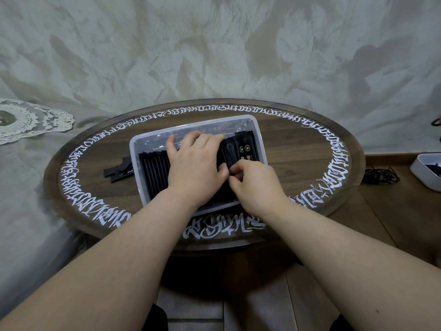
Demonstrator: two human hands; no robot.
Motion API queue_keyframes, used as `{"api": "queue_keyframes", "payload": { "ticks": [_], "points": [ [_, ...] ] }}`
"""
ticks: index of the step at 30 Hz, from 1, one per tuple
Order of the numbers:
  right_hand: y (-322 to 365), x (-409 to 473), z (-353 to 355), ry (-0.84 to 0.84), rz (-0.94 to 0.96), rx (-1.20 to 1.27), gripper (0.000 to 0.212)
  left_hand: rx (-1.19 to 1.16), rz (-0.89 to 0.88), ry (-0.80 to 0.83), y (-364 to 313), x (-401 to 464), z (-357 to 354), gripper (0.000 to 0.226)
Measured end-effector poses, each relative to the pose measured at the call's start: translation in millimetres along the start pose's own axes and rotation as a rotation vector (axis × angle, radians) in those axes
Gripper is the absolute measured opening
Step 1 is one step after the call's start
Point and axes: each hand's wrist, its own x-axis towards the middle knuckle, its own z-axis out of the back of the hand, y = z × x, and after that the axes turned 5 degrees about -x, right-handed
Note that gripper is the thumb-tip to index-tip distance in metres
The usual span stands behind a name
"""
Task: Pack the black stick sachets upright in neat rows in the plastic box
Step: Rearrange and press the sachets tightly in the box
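- Both bare forearms reach forward from the bottom of the view and meet over the plastic box (259, 139), which sits on a round wooden table (298, 151) ringed with white lettering.
- The left hand (194, 161) lies palm down inside the box, fingers stretched forward and slightly spread, flat across the tops of the black stick sachets (154, 172); it grips nothing, only presses on them.
- The right hand (256, 185) is just beside the left, touching its thumb side, knuckles up and fingers curled under.
- Its fingertips seem to pinch the near ends of sachets under the left hand, but the contact is hidden, so I cannot tell for sure.
- Left of the pressing hand, a row of sachets stands upright on edge in the box.
- Right of both hands, a few more sachets (245, 149) stand with gold print facing the camera.
- Further left, outside the box wall, loose sachets (118, 170) lie flat on the table.
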Motion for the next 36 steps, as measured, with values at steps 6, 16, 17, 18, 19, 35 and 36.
{"api": "queue_keyframes", "payload": {
  "ticks": [6, 16, 17, 18, 19, 35, 36],
  "points": [
    [1.6, 2.6, -3.3, -0.026, -0.035, -0.053, 0.024, 0.003, -0.036, -0.006, 2.1, -2.7, 1.4, 0.054],
    [4.6, -1.1, -9.9, -0.095, -0.019, -0.168, 0.020, 0.081, -0.108, -0.073, 9.4, -15.8, 1.1, 0.060],
    [4.9, -1.3, -9.9, -0.098, -0.011, -0.175, 0.020, 0.076, -0.104, -0.078, 9.3, -15.6, 0.3, 0.060],
    [5.0, -1.1, -10.0, -0.103, 0.000, -0.188, 0.020, 0.068, -0.098, -0.079, 9.2, -15.1, -0.2, 0.061],
    [5.3, -0.9, -10.2, -0.110, 0.014, -0.206, 0.020, 0.060, -0.093, -0.076, 9.1, -14.7, -0.5, 0.060],
    [1.0, -4.6, -6.2, -0.118, 0.077, -0.163, 0.021, 0.028, -0.094, -0.019, 13.3, -13.8, -3.2, 0.044],
    [-0.2, -5.2, -6.3, -0.116, 0.087, -0.157, 0.023, 0.035, -0.090, -0.033, 12.8, -14.5, -4.0, 0.050]
  ]
}}
